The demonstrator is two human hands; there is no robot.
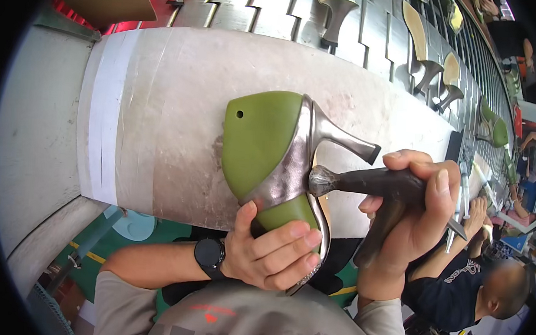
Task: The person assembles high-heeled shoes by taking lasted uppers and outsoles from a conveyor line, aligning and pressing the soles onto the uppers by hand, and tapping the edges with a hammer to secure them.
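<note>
A metallic pewter-coloured high-heeled shoe (286,171) lies on its side on a green shoe last (259,133), its slim heel (348,137) pointing right. My left hand (276,250) is closed round the front part, fingers over the green last and the shoe's edge. In my right hand (420,215) is a dark shoemaker's hammer (367,180), gripped around its head and handle. The hammer's round, worn face meets the shoe's edge just below the heel, apparently touching it. My right palm and fingers hide part of the hammer.
The shoe rests over a pale, worn worktable (180,102). Beyond it runs a metal slat conveyor (276,13) carrying several heeled shoes (430,70) and a green last (493,125). A brown board (110,1) sits far left. A co-worker (449,292) works close on my right.
</note>
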